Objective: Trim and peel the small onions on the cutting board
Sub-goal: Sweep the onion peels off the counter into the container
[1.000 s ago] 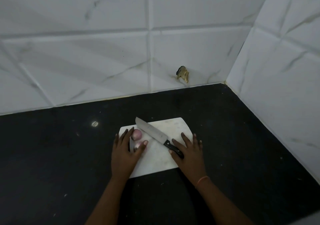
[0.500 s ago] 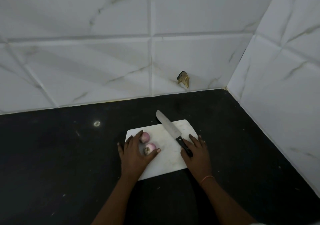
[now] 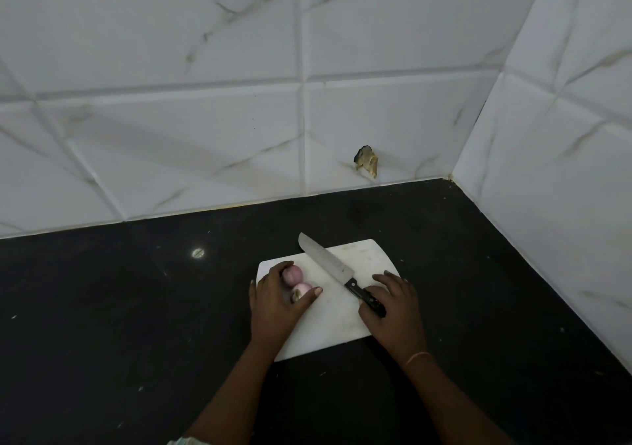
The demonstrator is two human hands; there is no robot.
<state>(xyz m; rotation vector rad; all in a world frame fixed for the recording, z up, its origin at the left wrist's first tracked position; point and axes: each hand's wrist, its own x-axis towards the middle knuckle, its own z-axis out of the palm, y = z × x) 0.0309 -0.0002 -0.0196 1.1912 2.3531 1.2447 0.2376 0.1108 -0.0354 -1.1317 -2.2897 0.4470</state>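
Note:
A white cutting board [image 3: 362, 256] lies on the black counter. Two small pink onions sit at its left side: the far onion [image 3: 294, 274] and the near onion [image 3: 301, 289]. My left hand [image 3: 277, 302] cups both onions, with the index finger curled over the far one and the thumb stretched under the near one. A knife [image 3: 328, 263] with a black handle lies diagonally across the board, its tip past the far edge. My right hand [image 3: 393, 311] lies on the handle's end with fingers spread flat.
The black counter [image 3: 136, 308] runs left and toward me. White marble-look tiled walls [image 3: 205, 119] close the back and the right side, meeting in a corner. A chipped hole [image 3: 366, 160] marks the back wall just above the counter.
The view has shifted, so the board sits a little further right in frame. The knife has turned, its tip now past the board's far edge. My left hand's fingers have curled closer round the onions.

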